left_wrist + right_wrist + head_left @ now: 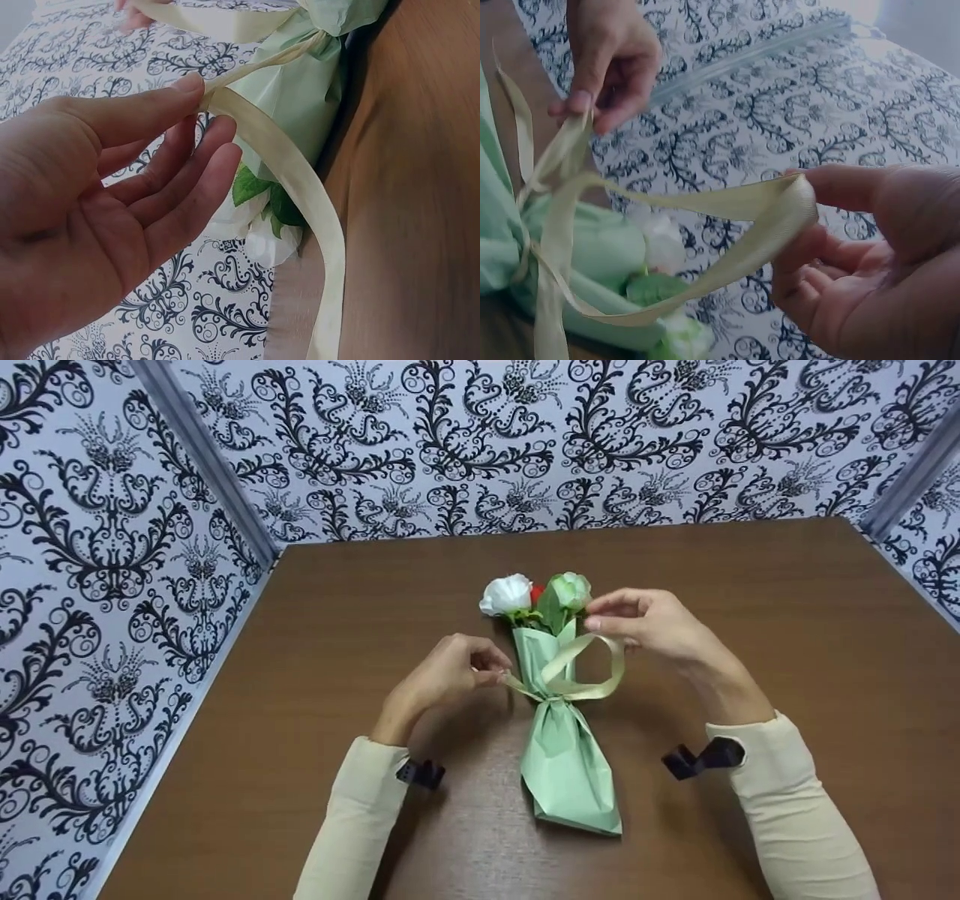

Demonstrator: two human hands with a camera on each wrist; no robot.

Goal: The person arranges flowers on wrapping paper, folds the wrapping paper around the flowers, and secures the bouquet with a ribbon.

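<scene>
A bouquet in pale green wrapping paper (566, 769) lies on the table, its waist cinched by a cream ribbon (600, 688). At its top show a white flower (508, 595), a pale green flower (571, 589), leaves and a bit of red. My left hand (469, 664) pinches one part of the ribbon between thumb and forefinger, left of the cinch; a ribbon tail (319, 217) hangs from that pinch in the left wrist view. On the other side, my right hand (652, 626) pinches a wide ribbon loop (780, 232) between thumb and fingers, raised near the pale green flower.
The brown wooden table (337, 720) spreads around the bouquet. Panels with a black-and-white scroll pattern (487, 450) rise behind and at the sides. A black wrist mount (705, 757) juts from the right cuff, another (421, 773) from the left.
</scene>
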